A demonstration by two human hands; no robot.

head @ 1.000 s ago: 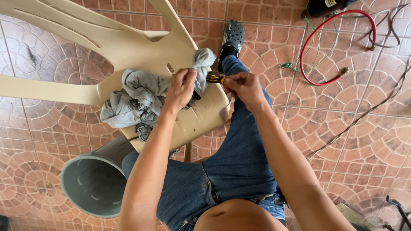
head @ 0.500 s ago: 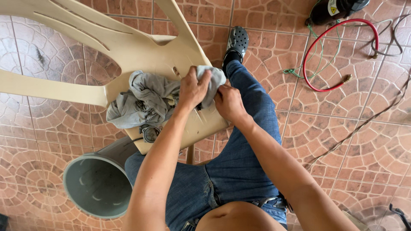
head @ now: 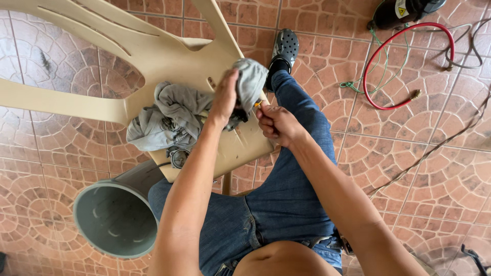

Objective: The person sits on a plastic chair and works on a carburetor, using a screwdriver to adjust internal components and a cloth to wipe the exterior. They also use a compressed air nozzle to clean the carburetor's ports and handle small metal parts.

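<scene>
My left hand (head: 225, 99) grips a fold of a grey cloth (head: 171, 117) that lies bunched on the seat of a beige plastic chair (head: 153, 56). The lifted fold wraps round something small between my hands. My right hand (head: 276, 122) is closed on a small part with a yellow tip, mostly hidden by the cloth and my fingers. A small round metal piece (head: 179, 156) lies on the seat just below the cloth. Both hands meet over the chair's front right corner.
A wide grey plastic pipe (head: 115, 220) lies under my left arm, its mouth facing me. My legs in blue jeans and a black clog (head: 284, 48) stretch over the patterned tile floor. A red hose (head: 409, 66), green cord and black cables lie at upper right by a black machine (head: 404, 10).
My hands have come lower and closer over the seat. The left hand has lifted a fold of the cloth over the small part, which showed plainly a second ago.
</scene>
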